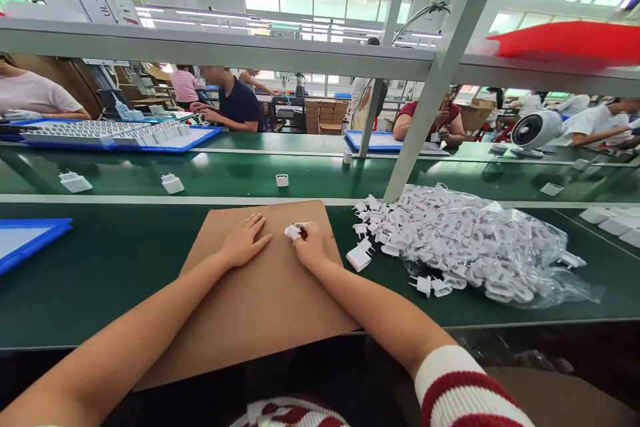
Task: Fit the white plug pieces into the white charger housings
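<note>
My left hand [245,241] lies flat on a brown cardboard sheet [260,320], its fingers stretched out and nothing in it. Over the same sheet, toward its far right corner, my right hand [310,247] is closed on a small white plug piece [293,233]; the fingers partly cover it. Just right of the sheet sits a white charger block [359,257] with prongs. Beyond it spreads a large heap of white plug pieces [465,240], mostly in a clear plastic bag.
White charger blocks [173,183] stand spaced along the green conveyor [225,177] ahead. A blue-edged tray [35,240] lies at the left. A slanted metal post [425,113] rises behind the sheet. Co-workers sit across the line near a white fan [537,128].
</note>
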Demonstrator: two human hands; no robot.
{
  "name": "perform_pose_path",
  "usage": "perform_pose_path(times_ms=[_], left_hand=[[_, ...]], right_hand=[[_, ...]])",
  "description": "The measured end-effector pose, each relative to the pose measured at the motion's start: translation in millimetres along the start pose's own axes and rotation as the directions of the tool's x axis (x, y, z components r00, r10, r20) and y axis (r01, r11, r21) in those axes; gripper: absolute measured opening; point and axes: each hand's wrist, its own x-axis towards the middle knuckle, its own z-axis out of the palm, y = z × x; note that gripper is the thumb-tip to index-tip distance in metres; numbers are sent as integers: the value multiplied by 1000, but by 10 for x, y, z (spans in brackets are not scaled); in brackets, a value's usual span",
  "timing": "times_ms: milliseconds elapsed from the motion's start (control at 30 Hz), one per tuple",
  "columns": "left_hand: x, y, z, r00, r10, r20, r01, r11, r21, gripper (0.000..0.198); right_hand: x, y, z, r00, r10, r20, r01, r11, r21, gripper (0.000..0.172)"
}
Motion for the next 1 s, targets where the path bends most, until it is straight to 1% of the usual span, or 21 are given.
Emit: perform_pose_path(times_ms=[100, 300, 533, 733, 867, 933, 1000], left_hand=[[7, 1, -20, 999, -12, 31, 11, 999, 44, 82], [-28, 26, -88, 999, -41, 34, 39, 998, 53, 79], [-15, 28, -76, 999, -48, 20, 47, 998, 43, 80], [-17, 66, -80, 997, -70, 20, 70, 998, -5, 83], [-41, 82, -62, 998, -68, 0, 68, 998, -17, 79], [26, 39, -78, 997, -82, -15, 81, 996, -30, 73], [209, -67, -125, 991, -127, -49, 124, 991, -53, 65]], right_hand=[[1, 15, 44, 1000, 5, 22, -6, 1000, 20, 18], [15, 49, 109, 988, -14, 153, 1, 997, 80, 17], [-3, -19, 12, 982, -50, 185, 38, 997, 71, 18], [-18, -76, -63, 974, -40, 224, 38, 999, 13, 18], [-25, -97, -82, 973, -52, 225, 51, 999, 11, 15], [-29, -96, -81, 973, -54, 223, 53, 999, 10, 16], [-32, -91, -76, 972, -50, 230, 47, 999, 19, 19]])
